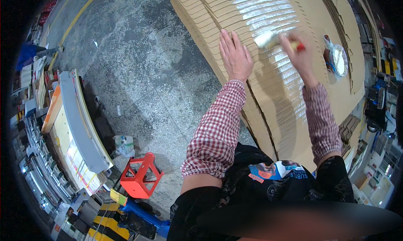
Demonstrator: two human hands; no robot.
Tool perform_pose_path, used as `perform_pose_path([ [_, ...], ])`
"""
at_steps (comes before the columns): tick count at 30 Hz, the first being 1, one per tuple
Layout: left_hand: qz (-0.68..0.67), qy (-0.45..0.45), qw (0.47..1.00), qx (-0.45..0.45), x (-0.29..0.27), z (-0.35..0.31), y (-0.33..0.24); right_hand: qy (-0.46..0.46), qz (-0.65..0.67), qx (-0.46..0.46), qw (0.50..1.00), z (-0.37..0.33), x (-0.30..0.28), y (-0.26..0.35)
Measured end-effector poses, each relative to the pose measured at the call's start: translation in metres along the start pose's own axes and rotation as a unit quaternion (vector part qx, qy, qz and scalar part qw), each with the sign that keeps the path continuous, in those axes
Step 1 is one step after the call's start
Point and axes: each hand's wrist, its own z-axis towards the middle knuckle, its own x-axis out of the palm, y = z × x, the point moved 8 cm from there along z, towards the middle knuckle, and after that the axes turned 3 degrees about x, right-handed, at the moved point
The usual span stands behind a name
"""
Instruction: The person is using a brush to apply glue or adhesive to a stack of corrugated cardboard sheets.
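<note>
In front of me lies a row of overlapping brown cardboard sheets (289, 127), their edges stepped like shingles. A wet, shiny white band of what looks like glue (268, 14) runs across those edges. My left hand (236, 56) rests flat on the cardboard left of the band, fingers stretched out. With my right hand (297, 52), blurred by motion, I grip a paintbrush (268, 39); its pale bristles touch the band, and a red part of its handle shows. Right of that hand, a plastic-wrapped container (337, 60) with white contents sits on the cardboard.
A red plastic stool (142, 176) stands on the speckled concrete floor (142, 68) at lower left, beside a clear plastic bag (124, 145). Farther left is a stack of boards (79, 123). Blue and yellow-black striped equipment (110, 222) stands at the bottom left.
</note>
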Motion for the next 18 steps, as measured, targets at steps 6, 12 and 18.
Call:
perform_pose_path([
  [6,0.015,0.006,1.000,0.002,0.003,-0.001,0.000,0.058,-0.066,0.105,0.991,-0.072,-0.049,0.011],
  [12,0.010,-0.015,1.000,0.006,0.001,-0.002,0.000,-0.032,0.011,0.033,0.999,-0.037,-0.031,0.000],
  [18,0.022,-0.005,1.000,0.004,0.007,-0.003,0.003,0.047,-0.073,0.032,0.996,-0.139,-0.074,0.017],
])
